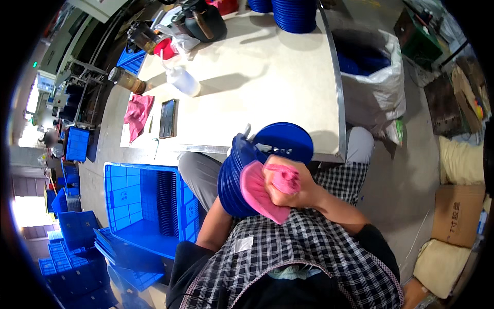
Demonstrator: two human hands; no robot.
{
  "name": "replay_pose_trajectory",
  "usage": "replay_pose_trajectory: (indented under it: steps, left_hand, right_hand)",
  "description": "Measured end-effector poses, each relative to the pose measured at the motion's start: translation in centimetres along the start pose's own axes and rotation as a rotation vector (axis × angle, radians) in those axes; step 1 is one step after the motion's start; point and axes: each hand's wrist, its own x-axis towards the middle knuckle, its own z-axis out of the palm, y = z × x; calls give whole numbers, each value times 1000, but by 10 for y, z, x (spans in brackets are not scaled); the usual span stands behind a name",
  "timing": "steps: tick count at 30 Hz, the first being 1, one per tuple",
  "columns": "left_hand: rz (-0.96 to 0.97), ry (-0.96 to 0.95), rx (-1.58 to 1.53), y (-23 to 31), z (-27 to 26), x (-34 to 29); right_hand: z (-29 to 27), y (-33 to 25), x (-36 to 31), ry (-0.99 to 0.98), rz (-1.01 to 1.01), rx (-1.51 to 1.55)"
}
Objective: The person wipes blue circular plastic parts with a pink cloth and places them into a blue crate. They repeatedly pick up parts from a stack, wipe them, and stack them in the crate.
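A stack of blue plastic discs (pixel 230 177) leans over my lap at the near table edge. My left hand (pixel 247 131) is closed around the stack; only light-coloured fingertips show at its far side, the rest hidden behind the discs. Another round blue disc (pixel 283 135) with small cut-outs stands tilted beside the stack, overlapping the table edge; what supports it is hidden. In my right hand (pixel 293 188) a pink cloth (pixel 262 198) is bunched in a fist, its loose part hanging against the near side of the stack.
On the white table (pixel 247 67) are a squeeze bottle (pixel 182 81), phone (pixel 168 118), second pink cloth (pixel 137 116), jar (pixel 127 80), dark jug (pixel 204 20) and blue disc stacks (pixel 294 14). A blue crate (pixel 126 195) with discs stands left; a white sack (pixel 375 87) stands right.
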Motion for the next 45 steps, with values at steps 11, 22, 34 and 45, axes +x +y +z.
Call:
replay_pose_trajectory:
  steps: [11, 22, 34, 45]
  left_hand:
    - [-30, 22, -47, -3, -19, -25]
    - [-80, 11, -164, -71, -52, -80]
    - [170, 170, 1082, -61, -57, -119]
    - [279, 149, 1153, -37, -45, -106]
  right_hand:
    - [-56, 107, 13, 249, -260, -1200]
    - [-22, 124, 64, 107, -245, -1077]
    - [-50, 100, 39, 50, 11, -1225]
    - [-47, 84, 67, -602, 53, -842]
